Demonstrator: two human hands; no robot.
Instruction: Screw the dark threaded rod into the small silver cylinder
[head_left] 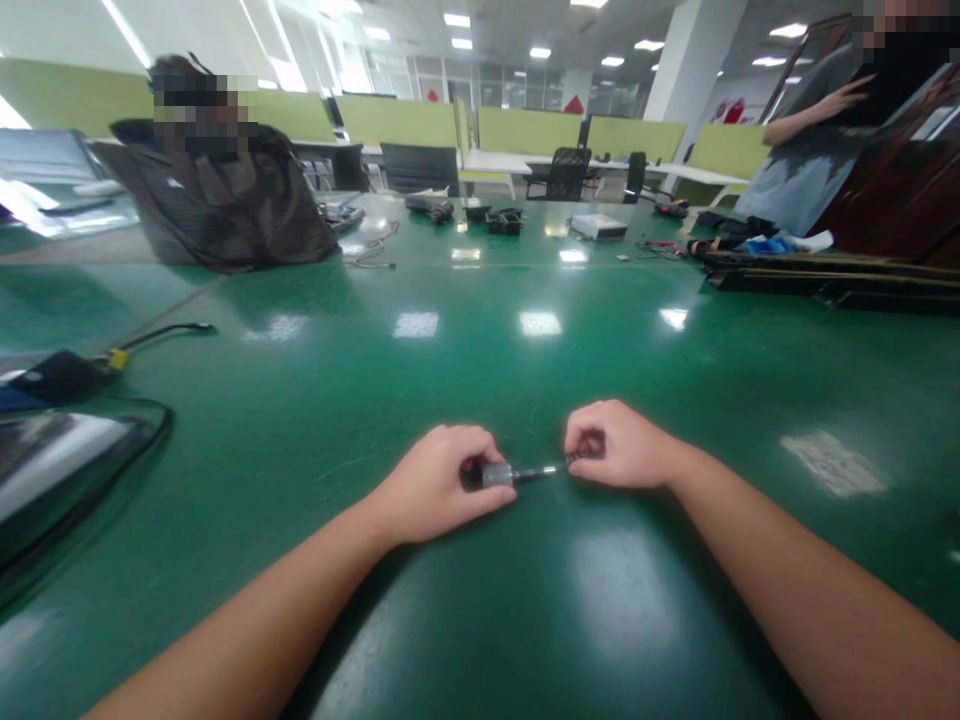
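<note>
My left hand point(446, 480) is closed round the grey, partly clear handle of a small screwdriver-like tool point(498, 475), just above the green table point(465, 610). The tool's thin dark shaft points right and ends in a shiny tip. At that tip my right hand point(619, 445) pinches something small and dark, too small to make out. The two hands are a short way apart, with the shaft spanning the gap between them.
A dark bag point(232, 200) stands at the back left. Cables and a black device point(64, 378) lie at the left edge. Across the far side are a white box point(598, 227) and long black strips point(840, 280). A person point(814, 130) stands at the back right.
</note>
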